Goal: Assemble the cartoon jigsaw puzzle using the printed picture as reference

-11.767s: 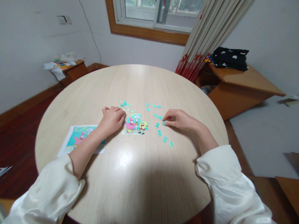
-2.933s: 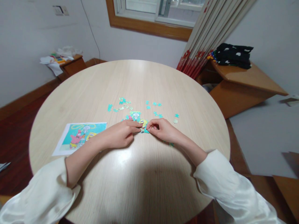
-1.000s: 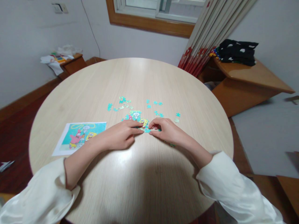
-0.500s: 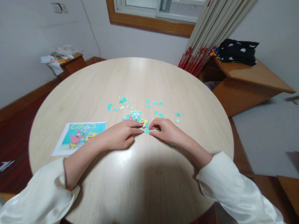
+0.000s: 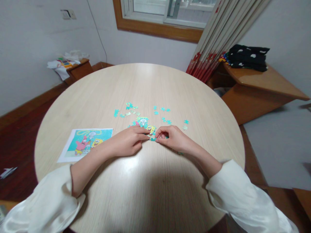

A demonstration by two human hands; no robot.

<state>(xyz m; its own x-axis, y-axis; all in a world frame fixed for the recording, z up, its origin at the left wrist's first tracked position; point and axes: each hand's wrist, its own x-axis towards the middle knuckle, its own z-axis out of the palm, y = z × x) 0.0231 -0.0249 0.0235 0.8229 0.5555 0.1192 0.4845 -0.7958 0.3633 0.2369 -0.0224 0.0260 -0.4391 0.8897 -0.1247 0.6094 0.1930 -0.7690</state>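
A partly joined jigsaw puzzle (image 5: 143,122) with cartoon figures lies mid-table, its lower left part covered by my left hand (image 5: 130,139). That hand lies palm down, with its fingers stretched onto the joined pieces. My right hand (image 5: 173,138) pinches a small teal puzzle piece (image 5: 153,139) between thumb and forefinger, at the puzzle's lower right edge beside the left fingertips. Whether the piece is locked in place I cannot tell. To the left is a printed picture sheet (image 5: 70,149) showing the same cartoon figures, partly behind my left forearm.
Loose teal puzzle pieces (image 5: 116,113) lie beyond and to the left of the puzzle. Other loose pieces (image 5: 165,109) are scattered to the right. The round wooden table (image 5: 145,84) stands near a curtain (image 5: 206,48) and a cabinet (image 5: 255,87) with black cloth on it.
The camera view has shifted slightly, so everything appears a little lower and to the right. Both hands stay at the puzzle, and the right still pinches the piece at its edge.
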